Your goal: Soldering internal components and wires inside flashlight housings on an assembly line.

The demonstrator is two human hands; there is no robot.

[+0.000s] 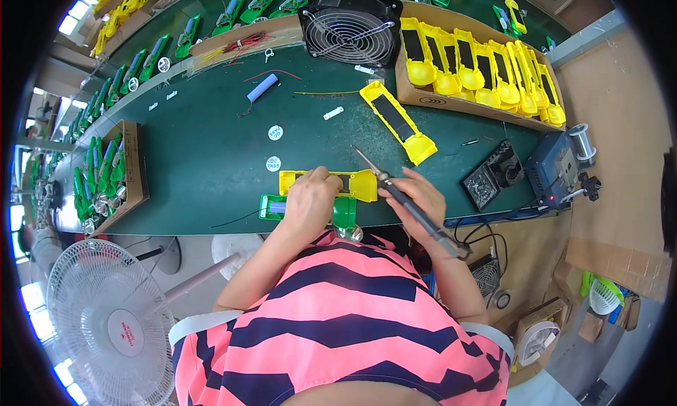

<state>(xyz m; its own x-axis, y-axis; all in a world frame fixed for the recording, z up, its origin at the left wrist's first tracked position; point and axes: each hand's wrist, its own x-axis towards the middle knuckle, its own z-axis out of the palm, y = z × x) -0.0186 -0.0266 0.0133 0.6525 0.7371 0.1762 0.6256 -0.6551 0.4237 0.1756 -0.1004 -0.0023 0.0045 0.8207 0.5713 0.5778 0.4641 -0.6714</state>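
Note:
My right hand [421,201] is closed round a soldering iron [405,194], whose bare metal tip points up and left over the bench. My left hand [310,203] lies across a yellow plastic housing [363,185], fingers bent and pressed together near its middle; what they pinch is hidden. Just below it, partly under the left hand, sits a green housing [344,212] with a blue battery cell [277,208] and a clear bulb end. Beyond the hands a second yellow housing [395,120] with a black strip lies at a slant.
A soldering station [553,177], solder spool [582,142] and iron stand [491,174] are on the right. Behind are a box of yellow housings [479,67] and a black fan [350,32]. A loose blue cell [262,87] lies mid-bench; a box of green assemblies [127,184] stands left.

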